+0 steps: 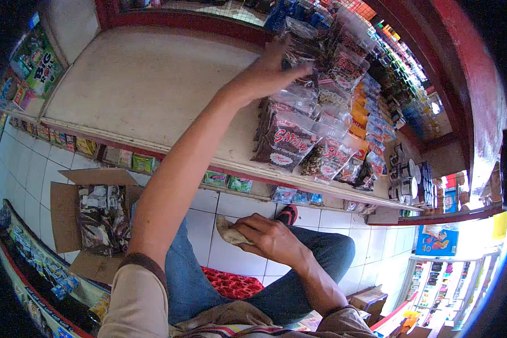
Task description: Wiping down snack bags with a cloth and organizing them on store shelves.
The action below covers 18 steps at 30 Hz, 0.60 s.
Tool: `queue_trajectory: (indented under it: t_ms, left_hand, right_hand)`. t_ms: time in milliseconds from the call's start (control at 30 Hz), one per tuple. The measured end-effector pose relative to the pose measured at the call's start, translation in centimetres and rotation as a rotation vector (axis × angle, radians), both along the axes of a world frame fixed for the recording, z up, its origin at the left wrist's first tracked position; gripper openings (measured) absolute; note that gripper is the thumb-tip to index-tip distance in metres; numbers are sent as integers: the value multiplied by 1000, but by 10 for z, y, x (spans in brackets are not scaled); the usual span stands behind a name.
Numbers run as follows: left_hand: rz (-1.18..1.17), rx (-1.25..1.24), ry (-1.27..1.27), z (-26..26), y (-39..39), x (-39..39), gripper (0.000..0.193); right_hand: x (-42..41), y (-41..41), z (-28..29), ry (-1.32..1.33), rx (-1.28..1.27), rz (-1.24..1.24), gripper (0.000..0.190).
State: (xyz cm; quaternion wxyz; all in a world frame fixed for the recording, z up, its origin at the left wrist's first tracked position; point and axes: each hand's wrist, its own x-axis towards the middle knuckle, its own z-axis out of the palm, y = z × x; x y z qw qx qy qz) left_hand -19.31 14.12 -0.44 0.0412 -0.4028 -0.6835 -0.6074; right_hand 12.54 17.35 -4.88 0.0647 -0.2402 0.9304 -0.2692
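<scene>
My left hand (274,72) reaches over the shelf board to the back of a stack of clear plastic packets. Its thumb and fingers are spread and blurred beside a dark-filled packet (302,44); whether they grip it cannot be told. Packets of chocolate sprinkles (285,139) lie at the front of the stack, along with packets of mixed-colour sprinkles (331,156). Lower down, in front of the shelf, my right hand (268,238) holds a bunched pale cloth (228,231) above the tiled floor.
An open cardboard box (63,215) of dark packets (103,217) stands on the floor at left. The pale shelf board (143,84) runs across. Orange-and-blue packets (363,114) and round tubs (403,188) sit to the right. Small packets (241,184) line a lower ledge.
</scene>
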Motion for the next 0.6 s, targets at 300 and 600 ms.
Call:
queue_trajectory:
  t_ms: [300,600]
  left_hand:
    - [199,225,-262,17,-192,18,44]
    - [1206,-268,-536,-182,-493,215,38]
  right_hand:
    - [3,2,28,-15,29,-77,42]
    - [1,-6,27,-34,2,-45,45]
